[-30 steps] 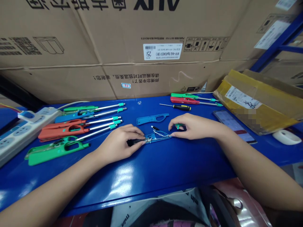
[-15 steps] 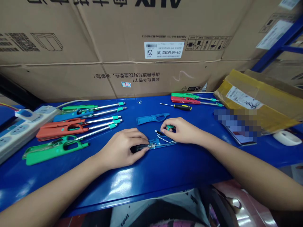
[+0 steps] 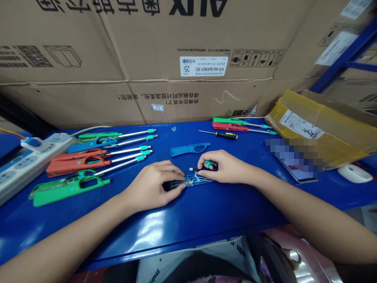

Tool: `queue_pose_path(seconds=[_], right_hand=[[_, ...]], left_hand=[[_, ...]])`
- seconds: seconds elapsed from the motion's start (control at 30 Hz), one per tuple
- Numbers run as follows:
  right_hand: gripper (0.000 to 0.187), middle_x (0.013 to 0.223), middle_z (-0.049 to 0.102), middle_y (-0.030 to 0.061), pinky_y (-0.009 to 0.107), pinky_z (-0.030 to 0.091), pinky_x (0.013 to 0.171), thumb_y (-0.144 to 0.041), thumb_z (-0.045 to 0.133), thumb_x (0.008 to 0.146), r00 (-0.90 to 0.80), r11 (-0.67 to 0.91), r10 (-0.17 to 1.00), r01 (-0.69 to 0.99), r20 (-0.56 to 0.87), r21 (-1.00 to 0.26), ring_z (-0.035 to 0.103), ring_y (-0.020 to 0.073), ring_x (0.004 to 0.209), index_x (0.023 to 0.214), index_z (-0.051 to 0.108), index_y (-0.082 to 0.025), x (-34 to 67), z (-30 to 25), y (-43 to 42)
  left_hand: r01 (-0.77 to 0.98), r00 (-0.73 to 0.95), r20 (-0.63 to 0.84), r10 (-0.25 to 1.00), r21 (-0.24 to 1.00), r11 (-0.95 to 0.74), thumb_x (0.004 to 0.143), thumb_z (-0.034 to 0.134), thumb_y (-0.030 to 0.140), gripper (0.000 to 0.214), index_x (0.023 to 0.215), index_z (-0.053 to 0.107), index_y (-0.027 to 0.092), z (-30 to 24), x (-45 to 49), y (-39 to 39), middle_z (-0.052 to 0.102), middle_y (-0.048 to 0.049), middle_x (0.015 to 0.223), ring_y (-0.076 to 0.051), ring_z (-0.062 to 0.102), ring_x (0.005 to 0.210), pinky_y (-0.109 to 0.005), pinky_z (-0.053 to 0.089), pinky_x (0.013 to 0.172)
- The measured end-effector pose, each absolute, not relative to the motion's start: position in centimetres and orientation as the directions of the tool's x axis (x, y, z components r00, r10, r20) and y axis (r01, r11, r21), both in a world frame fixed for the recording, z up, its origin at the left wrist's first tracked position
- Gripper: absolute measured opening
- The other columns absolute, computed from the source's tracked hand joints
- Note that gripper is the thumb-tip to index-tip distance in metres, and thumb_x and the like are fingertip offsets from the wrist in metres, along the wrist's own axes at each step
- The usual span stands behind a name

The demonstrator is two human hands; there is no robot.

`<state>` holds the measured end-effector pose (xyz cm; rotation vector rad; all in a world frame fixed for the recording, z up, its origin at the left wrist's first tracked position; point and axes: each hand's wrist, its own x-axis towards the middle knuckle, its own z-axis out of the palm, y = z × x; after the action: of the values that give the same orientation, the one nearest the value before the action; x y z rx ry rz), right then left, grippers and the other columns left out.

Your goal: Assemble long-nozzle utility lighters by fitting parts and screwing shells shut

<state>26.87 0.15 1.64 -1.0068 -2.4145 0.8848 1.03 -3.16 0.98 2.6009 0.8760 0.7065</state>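
Note:
My left hand (image 3: 156, 182) is closed around a dark, see-through fuel tank (image 3: 177, 183) at the left end of a blue lighter shell half (image 3: 190, 184), pressing it down near the table. My right hand (image 3: 222, 167) pinches a small black igniter (image 3: 194, 170) with a pale tip and thin white wires, just above the same shell. A green trigger (image 3: 209, 162) shows between its curled fingers. Behind both hands lies the other blue shell half (image 3: 188, 149), apart from them. My fingers cover part of the lower shell.
Several stick lighters, including an orange one (image 3: 79, 165), lie at left beside a white power strip (image 3: 32, 161). A screwdriver (image 3: 226, 135) and two lighters rest at the back. A yellow-taped carton (image 3: 324, 129), phone (image 3: 297, 167) and white mouse (image 3: 355, 173) are right. A large carton (image 3: 147, 51) stands behind.
My right hand has shifted slightly left with the igniter, whose pale tip now points left and sits lower. My left hand stays on the fuel tank. The view has tilted up slightly.

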Motion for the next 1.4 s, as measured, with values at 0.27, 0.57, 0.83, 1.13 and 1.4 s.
queue_pose_path(seconds=[0.27, 0.57, 0.83, 1.13, 1.4], right_hand=[[0.006, 0.081, 0.067, -0.0006, 0.025, 0.043, 0.068, -0.020, 0.068, 0.085, -0.704, 0.565, 0.702, 0.457, 0.110, -0.687, 0.055, 0.0118, 0.070, 0.090, 0.068, -0.017, 26.6, 2.1, -0.4], [0.026, 0.100, 0.065, 0.0039, 0.026, 0.047, 0.071, -0.022, 0.058, 0.091, -0.642, 0.472, 0.760, 0.437, 0.102, -0.765, 0.056, 0.0132, 0.078, 0.116, 0.060, -0.019, 26.7, 2.6, -0.6], [0.024, 0.095, 0.061, 0.0045, 0.029, 0.054, 0.075, -0.026, 0.053, 0.096, -0.609, 0.326, 0.785, 0.250, 0.114, -0.912, 0.064, 0.0129, 0.080, 0.117, 0.062, -0.017, 26.7, 1.7, 0.2], [0.016, 0.091, 0.068, 0.0041, 0.027, 0.055, 0.068, -0.029, 0.070, 0.086, -0.594, 0.183, 0.804, 0.210, 0.023, -0.960, 0.070, 0.0148, 0.079, 0.096, 0.065, -0.017, 26.3, 1.8, 0.1], [0.024, 0.096, 0.068, 0.0052, 0.031, 0.057, 0.078, -0.032, 0.073, 0.084, -0.628, 0.100, 0.778, 0.128, -0.003, -0.987, 0.069, 0.0154, 0.084, 0.100, 0.065, -0.016, 26.0, 0.7, 0.2]], left_hand=[[0.469, 0.549, 0.525, 0.650, 0.449, -0.760, 0.090, 0.071, 0.027, 0.028, 0.116, 0.072, 0.016, 0.5, 1.8, -3.5, 0.077, -0.0077, 0.098, -0.020, 0.069, 0.090, -0.034, 0.057, 0.083], [0.390, 0.572, 0.563, 0.597, 0.453, -0.802, 0.093, 0.067, 0.020, 0.018, 0.108, 0.076, 0.017, 0.0, 2.4, -3.5, 0.078, -0.0052, 0.090, -0.017, 0.066, 0.079, -0.031, 0.057, 0.076], [0.359, 0.592, 0.586, 0.553, 0.423, -0.832, 0.094, 0.066, 0.019, 0.020, 0.111, 0.075, 0.019, 0.3, 2.2, -3.5, 0.078, -0.0054, 0.091, -0.016, 0.067, 0.078, -0.031, 0.057, 0.076], [0.346, 0.581, 0.598, 0.552, 0.433, -0.832, 0.094, 0.065, 0.019, 0.017, 0.108, 0.076, 0.020, 0.2, 2.1, -3.2, 0.078, -0.0064, 0.095, -0.017, 0.069, 0.082, -0.033, 0.055, 0.078], [0.364, 0.558, 0.586, 0.588, 0.464, -0.808, 0.095, 0.064, 0.020, 0.019, 0.110, 0.076, 0.021, 0.4, 2.3, -3.5, 0.077, -0.0062, 0.090, -0.017, 0.068, 0.080, -0.032, 0.056, 0.077]])
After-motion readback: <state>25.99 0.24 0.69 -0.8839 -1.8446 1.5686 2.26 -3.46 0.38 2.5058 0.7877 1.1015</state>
